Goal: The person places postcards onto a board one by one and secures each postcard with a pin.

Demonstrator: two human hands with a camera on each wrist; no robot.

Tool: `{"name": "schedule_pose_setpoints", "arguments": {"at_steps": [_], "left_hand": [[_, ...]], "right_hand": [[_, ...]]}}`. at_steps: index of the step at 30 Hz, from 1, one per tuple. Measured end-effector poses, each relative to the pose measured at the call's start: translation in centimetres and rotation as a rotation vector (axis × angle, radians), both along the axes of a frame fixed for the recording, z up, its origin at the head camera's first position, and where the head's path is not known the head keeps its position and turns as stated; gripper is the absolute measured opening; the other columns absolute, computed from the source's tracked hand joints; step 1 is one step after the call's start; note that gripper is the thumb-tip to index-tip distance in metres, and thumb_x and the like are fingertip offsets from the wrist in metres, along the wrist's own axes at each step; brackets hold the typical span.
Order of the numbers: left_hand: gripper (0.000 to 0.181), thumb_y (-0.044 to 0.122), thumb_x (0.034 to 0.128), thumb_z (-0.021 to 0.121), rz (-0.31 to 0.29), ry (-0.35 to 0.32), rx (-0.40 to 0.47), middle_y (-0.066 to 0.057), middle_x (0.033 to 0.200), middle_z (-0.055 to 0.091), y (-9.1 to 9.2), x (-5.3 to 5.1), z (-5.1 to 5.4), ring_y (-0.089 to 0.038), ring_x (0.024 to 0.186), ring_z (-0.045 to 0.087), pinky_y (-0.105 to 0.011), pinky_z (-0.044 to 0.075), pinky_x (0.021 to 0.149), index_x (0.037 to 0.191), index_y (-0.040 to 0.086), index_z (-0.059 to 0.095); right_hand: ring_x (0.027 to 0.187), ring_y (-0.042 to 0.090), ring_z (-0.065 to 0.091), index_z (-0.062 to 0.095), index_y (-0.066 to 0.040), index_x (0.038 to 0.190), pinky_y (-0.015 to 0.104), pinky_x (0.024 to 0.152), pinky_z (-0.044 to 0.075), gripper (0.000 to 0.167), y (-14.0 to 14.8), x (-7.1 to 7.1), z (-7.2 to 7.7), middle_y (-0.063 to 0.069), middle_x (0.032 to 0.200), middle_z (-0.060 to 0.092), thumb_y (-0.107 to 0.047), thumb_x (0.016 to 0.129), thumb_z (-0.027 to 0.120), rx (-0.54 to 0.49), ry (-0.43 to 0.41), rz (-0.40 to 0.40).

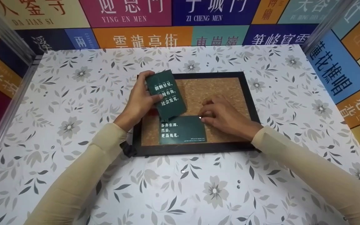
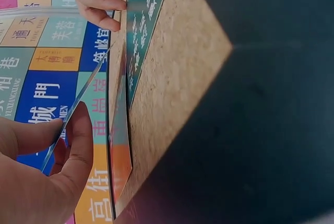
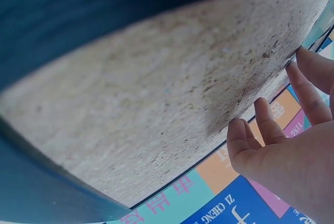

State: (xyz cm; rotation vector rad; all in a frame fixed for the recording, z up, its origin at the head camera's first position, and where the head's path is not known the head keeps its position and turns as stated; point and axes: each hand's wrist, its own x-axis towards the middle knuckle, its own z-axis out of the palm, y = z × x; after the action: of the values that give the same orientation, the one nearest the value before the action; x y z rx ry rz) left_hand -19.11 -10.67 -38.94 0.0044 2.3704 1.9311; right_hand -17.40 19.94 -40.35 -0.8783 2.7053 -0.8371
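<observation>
My left hand (image 1: 141, 97) holds a dark green card (image 1: 167, 106) with white Chinese lettering, tilted over the left part of a corkboard (image 1: 211, 90). Its thumb lies on the card's face; in the left wrist view the card is seen nearly edge-on. A second green card (image 1: 183, 132) lies flat on the cork, its upper left corner covered by the held one. At its upper right corner, my right hand (image 1: 227, 117) pinches a small white piece (image 1: 200, 117), too small to identify. Below the held card, a glossy reddish piece (image 2: 121, 151) lies on the board.
A black frame (image 1: 195, 150) surrounds the cork. It lies on a table (image 1: 214, 193) covered in a white floral print. Behind the table stand colourful panels (image 1: 142, 37) with Chinese lettering. A black object (image 1: 128, 149) sits beside my left wrist at the frame's lower left corner.
</observation>
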Motion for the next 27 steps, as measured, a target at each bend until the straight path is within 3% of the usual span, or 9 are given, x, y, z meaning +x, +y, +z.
{"name": "schedule_pose_setpoints", "arguments": {"at_steps": [5,10,16,22,27], "left_hand": [[0.081,-0.017,0.0937,0.072,-0.001,0.021,0.000,-0.020,0.140,0.064,0.6,-0.4,-0.1,-0.029,0.114,0.071,-0.037,0.065,0.081,0.160,0.017,0.042],[0.079,-0.015,0.0932,0.074,-0.002,0.053,-0.060,-0.020,0.136,0.065,1.1,-1.0,-0.3,-0.029,0.114,0.071,-0.040,0.063,0.091,0.159,0.016,0.043],[0.081,-0.011,0.0929,0.078,-0.003,0.023,-0.114,-0.021,0.137,0.063,2.0,-1.5,-0.5,-0.030,0.118,0.068,-0.042,0.062,0.093,0.160,0.017,0.043],[0.080,-0.012,0.0948,0.075,-0.048,0.017,-0.047,-0.022,0.142,0.061,3.0,-2.0,-0.6,-0.033,0.121,0.070,-0.044,0.062,0.097,0.161,0.018,0.041],[0.081,-0.014,0.0927,0.076,-0.044,0.033,-0.025,-0.021,0.147,0.061,3.7,-2.4,-0.7,-0.033,0.125,0.069,-0.044,0.061,0.101,0.160,0.016,0.042]], "right_hand": [[0.133,0.035,0.049,0.085,-0.012,0.119,0.055,0.114,0.040,0.017,-0.1,0.0,0.1,0.016,0.145,0.060,-0.016,0.104,0.078,0.010,-0.023,-0.011],[0.133,0.036,0.049,0.085,-0.012,0.119,0.056,0.115,0.040,0.017,-0.1,0.0,0.1,0.017,0.144,0.060,-0.016,0.104,0.078,0.011,-0.024,-0.014],[0.133,0.038,0.050,0.085,-0.009,0.117,0.056,0.115,0.039,0.017,-0.1,-0.1,0.0,0.019,0.143,0.061,-0.015,0.102,0.080,0.000,0.000,0.000],[0.132,0.037,0.050,0.085,-0.011,0.118,0.056,0.115,0.039,0.017,-0.2,-0.1,0.0,0.018,0.142,0.061,-0.015,0.103,0.079,0.003,-0.014,-0.009],[0.131,0.036,0.050,0.085,-0.011,0.119,0.055,0.114,0.040,0.017,-0.1,-0.1,0.1,0.017,0.143,0.060,-0.015,0.103,0.079,0.009,-0.032,-0.021]]}}
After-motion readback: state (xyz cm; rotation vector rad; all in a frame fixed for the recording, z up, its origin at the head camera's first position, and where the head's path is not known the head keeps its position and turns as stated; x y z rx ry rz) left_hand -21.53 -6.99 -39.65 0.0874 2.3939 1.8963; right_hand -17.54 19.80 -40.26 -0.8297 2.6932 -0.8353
